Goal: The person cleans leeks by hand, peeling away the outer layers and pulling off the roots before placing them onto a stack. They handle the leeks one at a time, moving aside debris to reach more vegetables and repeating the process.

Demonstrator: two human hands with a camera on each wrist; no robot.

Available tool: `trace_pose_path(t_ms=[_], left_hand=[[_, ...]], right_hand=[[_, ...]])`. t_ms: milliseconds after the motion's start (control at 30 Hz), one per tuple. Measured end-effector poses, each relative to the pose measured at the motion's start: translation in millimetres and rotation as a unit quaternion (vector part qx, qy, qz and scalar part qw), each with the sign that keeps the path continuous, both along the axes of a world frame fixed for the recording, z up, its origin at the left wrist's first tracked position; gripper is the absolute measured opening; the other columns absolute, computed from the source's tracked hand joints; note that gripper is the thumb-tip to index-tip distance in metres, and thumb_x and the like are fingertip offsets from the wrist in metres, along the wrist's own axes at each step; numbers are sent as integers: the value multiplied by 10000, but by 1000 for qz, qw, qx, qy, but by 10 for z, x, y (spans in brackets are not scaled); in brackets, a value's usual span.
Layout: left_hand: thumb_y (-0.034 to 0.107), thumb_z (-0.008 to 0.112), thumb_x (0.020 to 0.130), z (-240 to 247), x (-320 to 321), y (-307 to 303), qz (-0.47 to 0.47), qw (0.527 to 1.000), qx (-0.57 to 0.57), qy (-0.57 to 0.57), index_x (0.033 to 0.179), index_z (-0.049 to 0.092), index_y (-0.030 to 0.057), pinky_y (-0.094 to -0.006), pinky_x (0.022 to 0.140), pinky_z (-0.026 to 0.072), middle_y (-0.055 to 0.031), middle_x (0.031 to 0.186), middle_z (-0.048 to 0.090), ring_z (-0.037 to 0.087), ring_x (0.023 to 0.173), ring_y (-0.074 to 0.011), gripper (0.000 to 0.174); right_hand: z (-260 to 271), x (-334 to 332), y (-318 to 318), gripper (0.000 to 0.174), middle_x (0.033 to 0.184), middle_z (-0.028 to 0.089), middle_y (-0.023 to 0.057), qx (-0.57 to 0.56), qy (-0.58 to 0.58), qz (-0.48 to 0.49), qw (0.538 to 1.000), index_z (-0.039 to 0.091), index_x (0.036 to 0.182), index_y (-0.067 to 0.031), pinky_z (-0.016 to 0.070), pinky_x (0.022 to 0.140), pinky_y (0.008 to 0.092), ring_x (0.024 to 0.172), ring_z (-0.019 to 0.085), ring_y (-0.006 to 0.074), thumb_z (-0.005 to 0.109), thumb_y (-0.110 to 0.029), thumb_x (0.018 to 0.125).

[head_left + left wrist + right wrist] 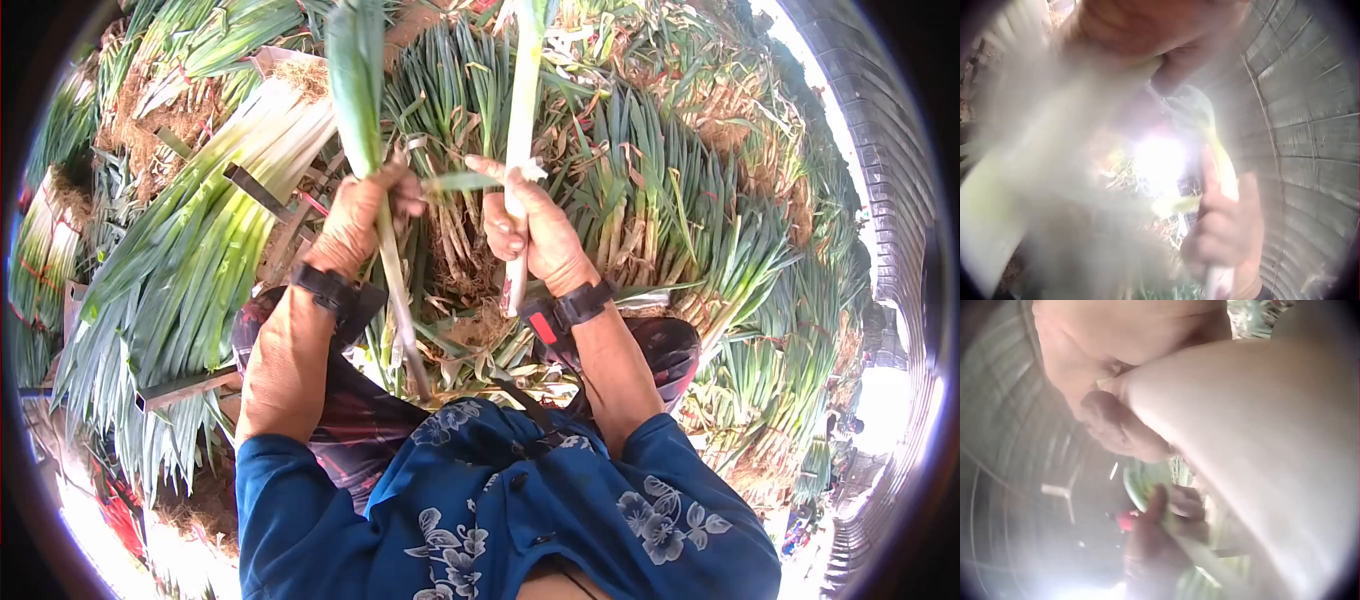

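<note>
My left hand (pixel 362 212) grips a long green onion (pixel 355 85) around its stem. Its leafy top points away from me, and its thin pale end hangs toward my lap. In my right hand (pixel 545 232) is a second green onion (pixel 523 105), thick and whitish, with a reddish lower end. The right fingers curl around this stalk while the index finger reaches toward the left. A thin green leaf strip (pixel 462 182) stretches between the two hands. In the right wrist view the pale stalk (pixel 1254 419) fills much of the picture, and the left hand (pixel 1157 540) appears blurred below.
Bundles of green onions (pixel 640 160) stand close together ahead and to the right. At left, a large pile (pixel 190 270) lies across a metal frame (pixel 258 192), whose bar ends stick out near my left arm. Ribbed sheeting (pixel 865 130) curves along the right side.
</note>
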State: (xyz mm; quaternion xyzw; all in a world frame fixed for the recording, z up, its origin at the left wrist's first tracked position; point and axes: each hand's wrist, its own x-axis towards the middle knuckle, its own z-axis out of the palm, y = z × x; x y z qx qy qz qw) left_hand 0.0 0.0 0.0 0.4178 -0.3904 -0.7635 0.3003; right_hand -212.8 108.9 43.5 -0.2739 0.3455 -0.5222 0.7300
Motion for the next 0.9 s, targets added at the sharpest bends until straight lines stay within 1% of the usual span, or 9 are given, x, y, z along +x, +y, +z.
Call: trace_pose_path(t_ms=[167, 300, 400, 433, 500, 700, 833, 867, 900], left_hand=[[370, 679, 875, 327, -313, -36, 64, 988, -86, 108, 1106, 635, 59, -251, 624, 434, -84, 997, 707, 626, 716, -117, 391], [253, 738, 847, 197, -341, -320, 19, 989, -104, 104, 998, 671, 53, -229, 526, 410, -7, 754, 636, 518, 603, -85, 259], [168, 757, 826, 172, -295, -328, 41, 985, -93, 139, 1029, 649, 65, -225, 550, 423, -22, 876, 668, 534, 648, -85, 253], [181, 755, 833, 224, -325, -263, 95, 981, -97, 140, 900, 689, 34, -224, 490, 391, -6, 758, 649, 473, 536, -70, 174], [181, 758, 827, 174, -312, -291, 114, 976, -112, 146, 918, 693, 31, -219, 496, 401, -10, 758, 657, 506, 555, -73, 187], [183, 784, 781, 100, 16, -475, 198, 970, -118, 73, 866, 670, 48, -236, 476, 437, -26, 684, 626, 530, 524, -98, 196], [108, 783, 761, 67, 401, -710, 289, 950, -95, 72, 915, 621, 45, -236, 526, 429, -13, 775, 586, 482, 605, -100, 233], [103, 783, 761, 129, 505, -688, 317, 939, -113, 71, 921, 619, 48, -234, 531, 428, -15, 779, 585, 483, 607, -100, 235], [98, 783, 762, 194, 643, -681, 345, 927, -132, 70, 926, 617, 51, -232, 536, 427, -17, 782, 584, 483, 610, -100, 238]], right_hand=[[-163, 270, 248, 652, 605, 402, -46, -1, 169, -35, 985, 385, 1412, -24, 304, 421, 194, 475, 360, 30, 568, -447, 951], [-508, 353, 349, 582, 773, 524, -12, 15, 212, 11, 977, 420, 1386, -21, 400, 489, 218, 595, 481, 54, 574, -386, 959], [-460, 423, 303, 506, 902, 613, 72, 67, 99, -96, 988, 449, 1355, -7, 527, 631, 260, 732, 599, 130, 554, -318, 969], [-423, 421, 274, 482, 950, 622, 99, 63, 41, -112, 991, 463, 1342, -5, 537, 687, 279, 770, 615, 156, 548, -299, 969], [-385, 397, 229, 437, 1045, 640, 154, 53, -73, -145, 985, 491, 1318, 0, 559, 799, 318, 848, 649, 207, 536, -259, 969], [-429, 320, 346, 206, 1080, 653, 118, 34, -205, -208, 956, 592, 946, -71, 405, 1035, 454, 1105, 575, 293, 584, -277, 938], [-500, -197, 699, 175, 942, 647, 37, 78, -151, -289, 942, 579, 919, -85, 417, 997, 427, 1011, 602, 275, 604, -258, 925], [-529, -426, 883, 164, 903, 630, 24, 75, 106, -313, 941, 570, 919, -84, 433, 944, 414, 978, 603, 245, 595, -246, 930], [-703, -836, 1058, 149, 883, 618, 17, 46, 91, -289, 952, 563, 938, -79, 447, 898, 398, 953, 602, 217, 589, -225, 930]])
